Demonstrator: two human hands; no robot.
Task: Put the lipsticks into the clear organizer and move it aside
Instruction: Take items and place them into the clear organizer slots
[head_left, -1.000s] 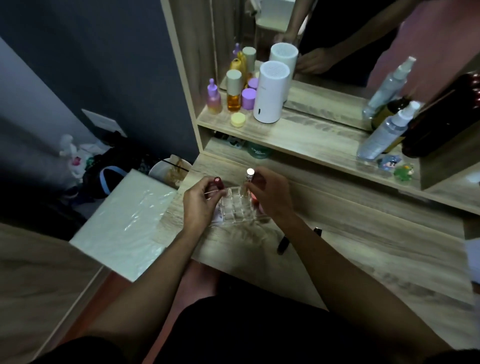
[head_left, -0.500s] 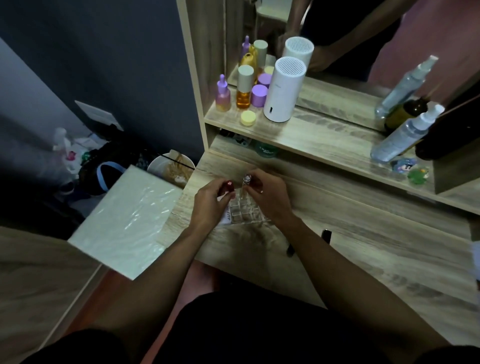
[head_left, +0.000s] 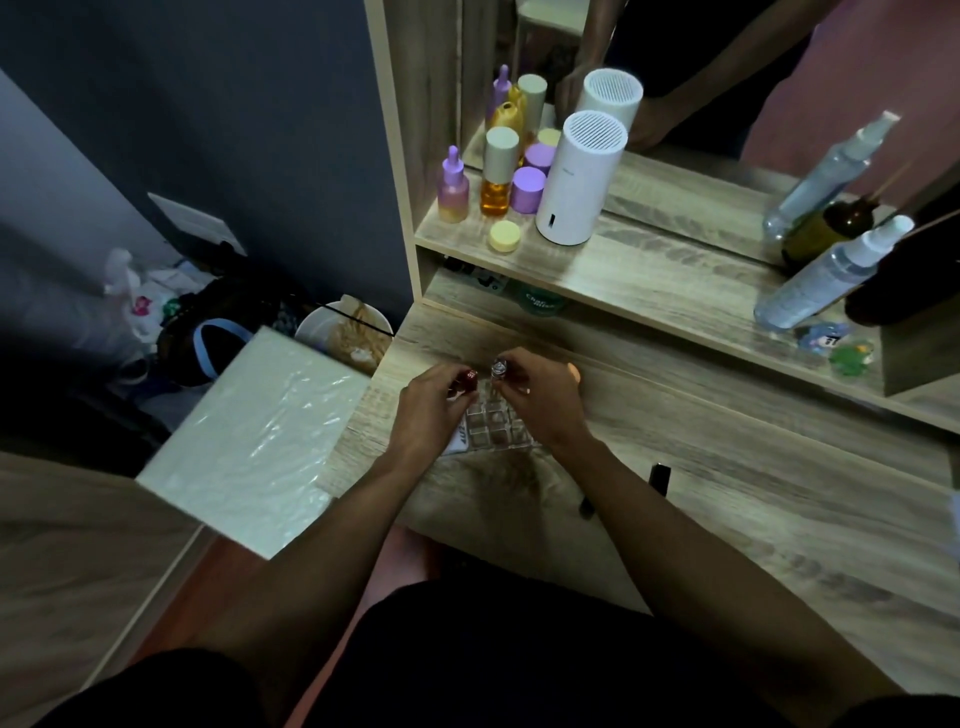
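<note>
Down near the left edge of the wooden surface (head_left: 727, 519), the clear organizer (head_left: 493, 423) sits between both hands, its grid of square compartments facing up. The left hand (head_left: 428, 410) rests against the organizer's left side, its fingers (head_left: 452, 376) closed around a red lipstick (head_left: 466, 380) held upright over the far-left corner of the grid. The right hand (head_left: 540, 402) covers the organizer's right side, its fingers (head_left: 511, 364) pinched on a silver-topped lipstick (head_left: 498, 370) standing upright at the far row; whether either tube is already seated in a compartment cannot be told. A black lipstick (head_left: 660, 475) lies on the surface to the right of the right forearm, well apart from the organizer, with another dark tube (head_left: 587, 506) just beside the forearm. On the shelf (head_left: 649, 270) above stand a white cylinder (head_left: 576, 182), small bottles and a clear spray bottle (head_left: 826, 273).
</note>
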